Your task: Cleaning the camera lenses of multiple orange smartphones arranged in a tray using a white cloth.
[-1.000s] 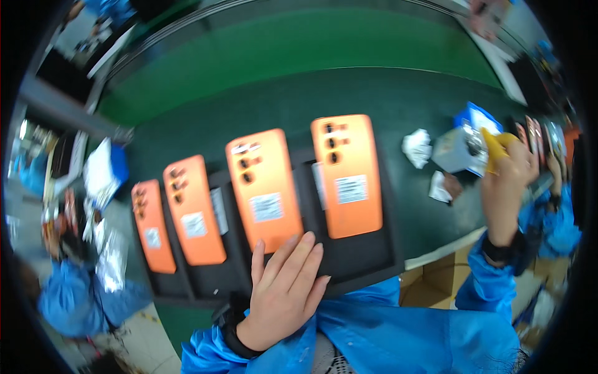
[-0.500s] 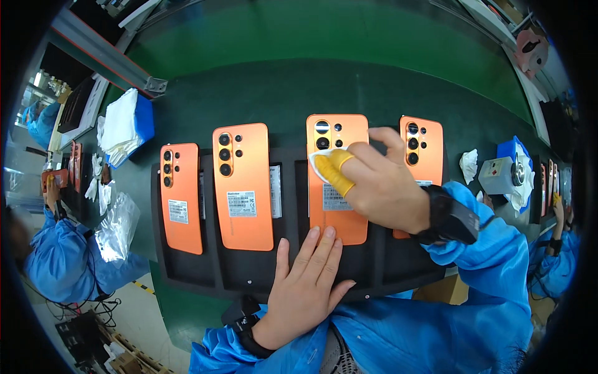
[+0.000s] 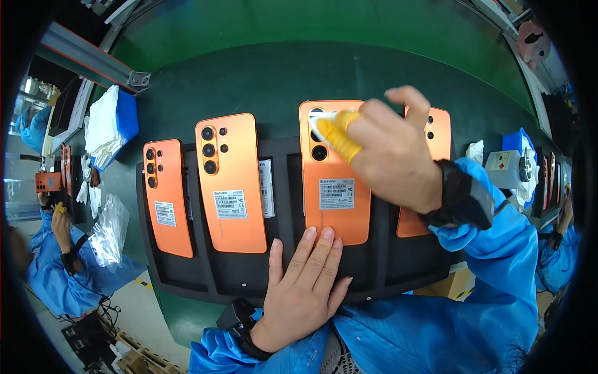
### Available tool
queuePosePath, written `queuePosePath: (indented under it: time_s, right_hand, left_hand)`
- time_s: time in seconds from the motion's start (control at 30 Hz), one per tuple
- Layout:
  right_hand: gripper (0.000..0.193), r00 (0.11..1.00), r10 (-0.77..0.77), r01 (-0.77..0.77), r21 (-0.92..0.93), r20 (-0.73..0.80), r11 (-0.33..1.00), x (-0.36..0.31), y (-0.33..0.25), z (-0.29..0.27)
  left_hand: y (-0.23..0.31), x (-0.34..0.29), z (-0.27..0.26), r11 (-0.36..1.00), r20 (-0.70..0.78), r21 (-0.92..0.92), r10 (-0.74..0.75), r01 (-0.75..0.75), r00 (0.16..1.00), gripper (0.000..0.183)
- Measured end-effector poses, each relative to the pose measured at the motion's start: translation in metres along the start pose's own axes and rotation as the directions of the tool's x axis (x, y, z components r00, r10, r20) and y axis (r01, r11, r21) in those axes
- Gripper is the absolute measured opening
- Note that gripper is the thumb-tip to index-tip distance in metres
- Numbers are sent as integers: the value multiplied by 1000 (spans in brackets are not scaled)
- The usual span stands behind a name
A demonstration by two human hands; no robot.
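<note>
Several orange phones lie back side up in a row on a black compartmented tray (image 3: 246, 288). My left hand (image 3: 301, 290) is flat with fingers spread, its fingertips on the lower edge of the third phone (image 3: 336, 221) from the left. Yellow finger cots cover fingers of my right hand (image 3: 398, 153), which pinches a white wipe (image 3: 321, 124) against that phone's camera lenses. Part of the camera area is hidden behind the wipe and fingers. To the left lie two more phones, the nearer one (image 3: 237, 168) and the outer one (image 3: 168, 218). My right hand partly covers the rightmost phone (image 3: 439, 140).
At left, a blue box (image 3: 129, 118) holds a stack of white wipes (image 3: 106, 128), with a clear plastic bag (image 3: 111, 234) below. A metal-topped container (image 3: 503, 168) and crumpled wipe (image 3: 475, 151) are at right. Co-workers in blue sit on both sides.
My right hand has moved up and slightly right, taking the wipe higher over the camera lenses and uncovering the label. My left hand stays on the phone's lower edge. The view has shifted slightly.
</note>
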State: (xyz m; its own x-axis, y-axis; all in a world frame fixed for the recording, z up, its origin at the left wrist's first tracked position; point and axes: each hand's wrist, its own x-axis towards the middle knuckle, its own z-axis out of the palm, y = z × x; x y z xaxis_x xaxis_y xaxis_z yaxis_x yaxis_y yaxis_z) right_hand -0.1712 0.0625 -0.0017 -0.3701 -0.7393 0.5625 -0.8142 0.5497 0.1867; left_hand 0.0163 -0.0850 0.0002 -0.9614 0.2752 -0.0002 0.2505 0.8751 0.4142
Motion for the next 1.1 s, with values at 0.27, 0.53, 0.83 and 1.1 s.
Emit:
queuePosePath:
  time_s: [0.27,0.53,0.83,1.1]
  right_hand:
    - [7,998,-51,46,120,41,992,-6,-18,-8]
    - [6,999,21,-19,-47,46,999,-4,13,-18]
    - [10,1000,16,-18,-93,-17,995,15,31,6]
    - [14,998,-51,51,4,-41,999,19,37,9]
  left_hand:
    - [0,0,-2,1000,-1,-5,-11,11,1000,61]
    - [-1,3,-3,1000,4,-4,-4,4,1000,60]
    - [-2,3,-3,1000,16,4,-3,3,1000,58]
    - [0,2,-3,999,38,41,-1,0,999,58]
